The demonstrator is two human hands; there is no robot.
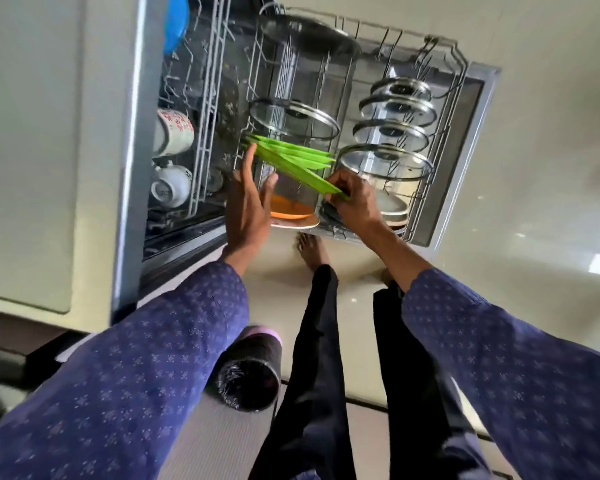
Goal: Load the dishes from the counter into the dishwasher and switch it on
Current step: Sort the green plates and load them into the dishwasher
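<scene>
Sleeves (pixel 160 358) reach down: right hand (pixel 352 199) pinches the green plates (pixel 293 157), left hand (pixel 248 199) open, steadying them edgewise into the lower rack (pixel 459 64) for washing.

Long purple-blue sleeves (pixel 146 368) (small pale flower print), black trousers (pixel 312 375), bare feet (pixel 310 249)

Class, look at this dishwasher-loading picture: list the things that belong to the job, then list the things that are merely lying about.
Part of the job:
- green plates, held by the right hand, steadied by the left hand
- lower rack
- glass lids
- dirty bowl
- cups in the upper rack

Lying about:
- rolled mat on the floor
</scene>
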